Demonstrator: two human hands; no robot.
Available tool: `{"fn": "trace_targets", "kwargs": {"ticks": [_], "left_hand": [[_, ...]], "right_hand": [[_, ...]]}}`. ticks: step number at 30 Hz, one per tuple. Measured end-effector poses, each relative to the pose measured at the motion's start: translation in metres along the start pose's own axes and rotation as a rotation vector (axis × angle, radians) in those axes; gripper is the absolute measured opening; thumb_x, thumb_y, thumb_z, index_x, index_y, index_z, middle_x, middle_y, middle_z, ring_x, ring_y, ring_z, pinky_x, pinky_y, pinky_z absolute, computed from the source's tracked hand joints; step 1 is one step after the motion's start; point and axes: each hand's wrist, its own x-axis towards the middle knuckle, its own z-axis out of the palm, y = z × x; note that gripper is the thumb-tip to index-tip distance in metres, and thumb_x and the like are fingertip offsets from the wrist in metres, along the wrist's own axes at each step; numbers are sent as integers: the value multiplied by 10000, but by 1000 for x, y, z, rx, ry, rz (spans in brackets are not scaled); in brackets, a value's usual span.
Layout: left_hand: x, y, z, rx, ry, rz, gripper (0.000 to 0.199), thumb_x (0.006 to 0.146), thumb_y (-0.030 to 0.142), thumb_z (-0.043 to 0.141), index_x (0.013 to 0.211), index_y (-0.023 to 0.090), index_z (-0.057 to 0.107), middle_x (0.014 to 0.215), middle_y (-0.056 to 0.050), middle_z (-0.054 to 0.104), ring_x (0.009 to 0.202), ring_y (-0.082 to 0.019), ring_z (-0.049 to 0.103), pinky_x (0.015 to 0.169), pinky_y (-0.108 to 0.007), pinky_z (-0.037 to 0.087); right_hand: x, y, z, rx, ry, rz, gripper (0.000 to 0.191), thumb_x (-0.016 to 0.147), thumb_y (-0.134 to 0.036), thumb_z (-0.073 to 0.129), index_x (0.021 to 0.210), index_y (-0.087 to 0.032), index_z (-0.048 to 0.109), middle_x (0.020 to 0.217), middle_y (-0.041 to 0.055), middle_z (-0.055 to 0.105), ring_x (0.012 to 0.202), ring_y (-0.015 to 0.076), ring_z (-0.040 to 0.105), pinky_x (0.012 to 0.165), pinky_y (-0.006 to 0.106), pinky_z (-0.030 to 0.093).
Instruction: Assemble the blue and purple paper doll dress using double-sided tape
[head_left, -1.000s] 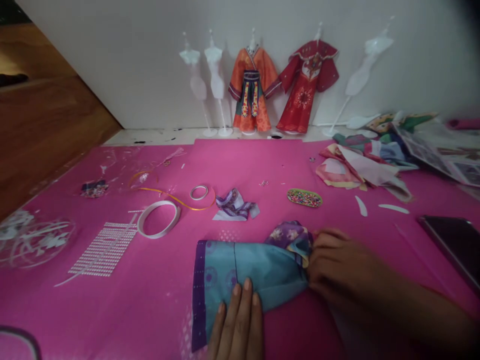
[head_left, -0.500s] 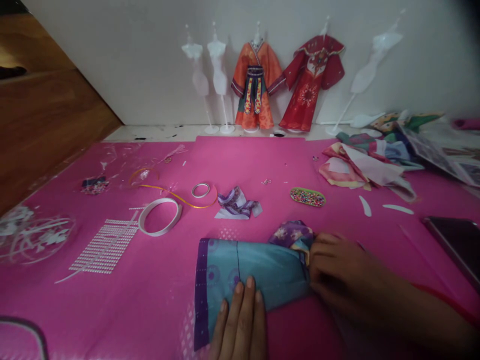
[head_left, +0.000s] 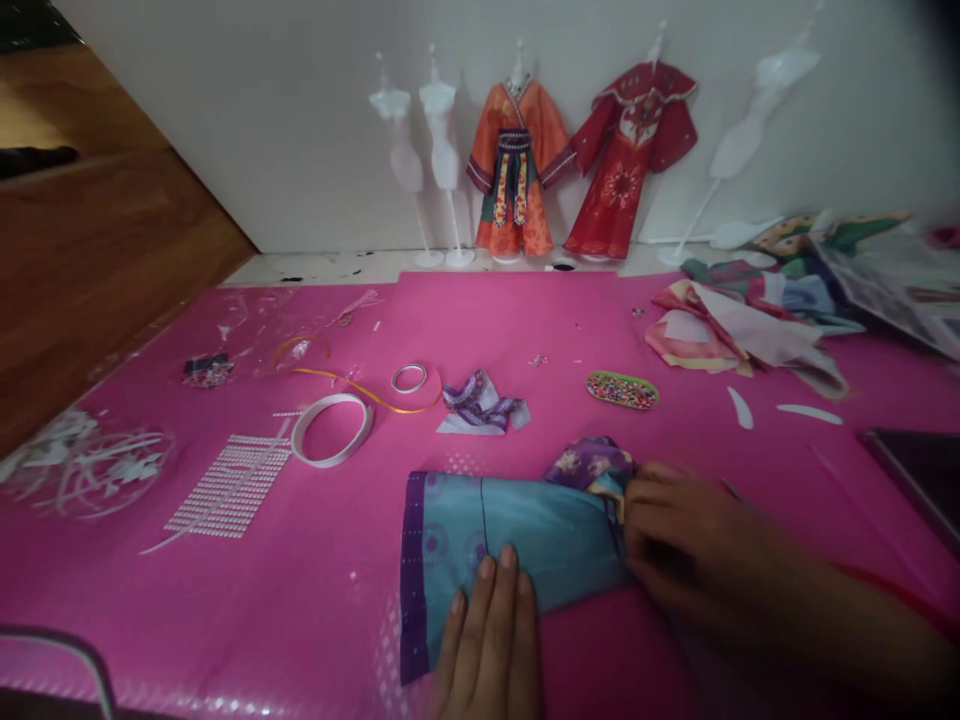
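A small teal doll garment [head_left: 555, 520] with a purple hem lies sideways on the pink mat [head_left: 300, 620]. My left hand [head_left: 491, 640] rests flat on its lower part near the hem, fingers stretched out. At the garment's narrow right end, my right hand [head_left: 675, 530] is closed on the gathered cloth, its fingertips partly hidden and a little blurred. A purple flowered piece [head_left: 589, 465] bunches up beside the right hand's fingers. Just behind the garment lies a crumpled purple and white scrap [head_left: 480, 402].
White tape roll [head_left: 331, 430], bead sheet [head_left: 229, 487] and orange ribbon [head_left: 360, 388] lie left. A green bead tray [head_left: 622, 390] sits behind my right hand, fabric pieces [head_left: 720, 325] and a dark flat device [head_left: 911, 480] to the right. Doll stands [head_left: 444, 150] line the wall.
The whole view has shifted slightly, so things appear a little further right. Both hands stay at the same places on the garment.
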Motion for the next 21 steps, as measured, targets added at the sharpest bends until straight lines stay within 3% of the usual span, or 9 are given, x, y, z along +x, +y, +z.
{"fn": "trace_targets", "kwargs": {"ticks": [9, 16, 18, 21], "left_hand": [[7, 0, -7, 91, -22, 65, 456, 969, 257, 448, 1405, 129, 483, 1327, -113, 637, 1226, -245, 576, 931, -317, 497], [15, 4, -8, -45, 13, -17, 650, 944, 539, 438, 1446, 128, 412, 1392, -162, 568, 1276, -299, 527, 988, -395, 480], [19, 13, -8, -65, 28, -50, 612, 954, 471, 459, 1448, 113, 402, 1397, -167, 560, 1297, -299, 510, 1002, -392, 477], [29, 27, -8, -52, -4, -54, 496, 958, 235, 470, 1437, 119, 413, 1401, -139, 567, 1320, -264, 494, 1020, -359, 473]], "right_hand": [[1, -1, -2, 96, -31, 9, 161, 762, -78, 591, 711, -215, 526, 753, -18, 583, 759, 178, 483, 680, 331, 336], [6, -6, -7, 72, -38, 3, 151, 772, -63, 563, 710, -194, 523, 763, 6, 575, 777, 187, 475, 691, 338, 336], [5, -6, -7, 72, -36, -7, 151, 770, -60, 563, 713, -193, 519, 766, 4, 571, 784, 185, 472, 697, 333, 336], [5, -6, -8, 76, -23, -28, 149, 773, -68, 566, 710, -191, 509, 760, 0, 558, 781, 180, 463, 702, 328, 335]]}}
